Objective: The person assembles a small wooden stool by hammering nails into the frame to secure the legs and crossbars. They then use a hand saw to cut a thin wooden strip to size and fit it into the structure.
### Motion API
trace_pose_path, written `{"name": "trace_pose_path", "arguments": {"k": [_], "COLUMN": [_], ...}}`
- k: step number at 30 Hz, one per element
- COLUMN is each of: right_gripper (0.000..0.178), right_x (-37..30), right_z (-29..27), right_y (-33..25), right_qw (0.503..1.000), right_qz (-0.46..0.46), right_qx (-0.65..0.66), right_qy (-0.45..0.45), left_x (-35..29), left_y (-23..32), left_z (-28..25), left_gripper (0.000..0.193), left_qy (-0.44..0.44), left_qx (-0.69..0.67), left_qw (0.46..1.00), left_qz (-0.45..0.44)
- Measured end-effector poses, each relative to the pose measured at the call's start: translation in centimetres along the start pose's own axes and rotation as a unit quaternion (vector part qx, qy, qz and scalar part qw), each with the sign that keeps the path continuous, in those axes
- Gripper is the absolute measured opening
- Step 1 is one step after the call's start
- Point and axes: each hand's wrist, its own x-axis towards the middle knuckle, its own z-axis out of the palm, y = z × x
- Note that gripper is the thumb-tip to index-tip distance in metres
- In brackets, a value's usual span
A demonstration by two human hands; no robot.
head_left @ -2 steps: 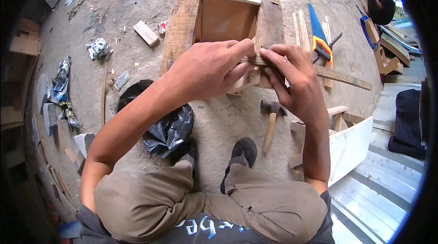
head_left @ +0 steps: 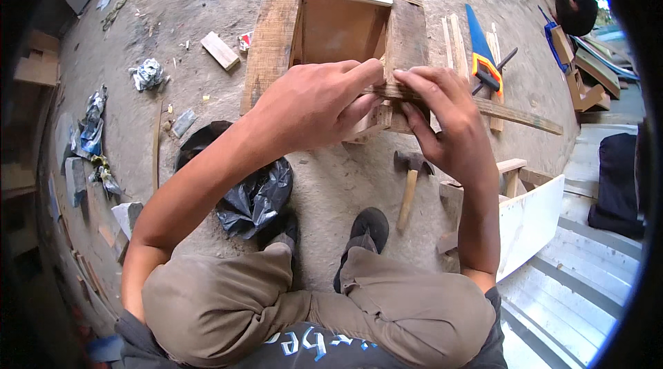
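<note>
Left hand [head_left: 319, 101] — beside right hand [head_left: 450, 122]

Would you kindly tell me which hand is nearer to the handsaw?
Right: the right hand is just left of the handsaw; the left hand is farther left.

Pale blue-and-white ornate lettering [head_left: 319, 343] stretches across your dark shirt [head_left: 276, 358], partly covered by your brown trousers [head_left: 228, 300]. Any print on the small red-and-white packet [head_left: 245, 41] on the ground [head_left: 324, 182] is too small to read.
</note>
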Motion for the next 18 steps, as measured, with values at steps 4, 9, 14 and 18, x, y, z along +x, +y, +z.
{"name": "trace_pose_path", "arguments": {"k": [4,9,14,18], "right_gripper": [0.037,0.025,0.021,0.022], "right_x": [-0.2,0.1,0.0,0.1], "right_z": [-0.5,-0.1,0.4,0.5], "right_y": [0.7,0.1,0.2,0.1], "right_qw": [0.996,0.999,1.000,0.999], "right_qz": [0.035,0.023,0.000,0.013], "right_qx": [0.080,0.037,0.021,0.029], "right_qy": [-0.015,-0.008,0.010,0.013], "left_x": [0.2,0.3,0.4,0.4], "left_y": [0.3,0.5,-2.3,-4.5], "left_z": [0.0,-0.4,-1.8,-2.8], "left_gripper": [0.025,0.025,0.039,0.043], "left_qy": [0.000,-0.028,0.052,0.086], "left_qx": [0.006,-0.030,-0.353,-0.481], "left_qw": [1.000,0.999,0.934,0.871], "left_qz": [0.001,-0.032,-0.029,-0.052]}}
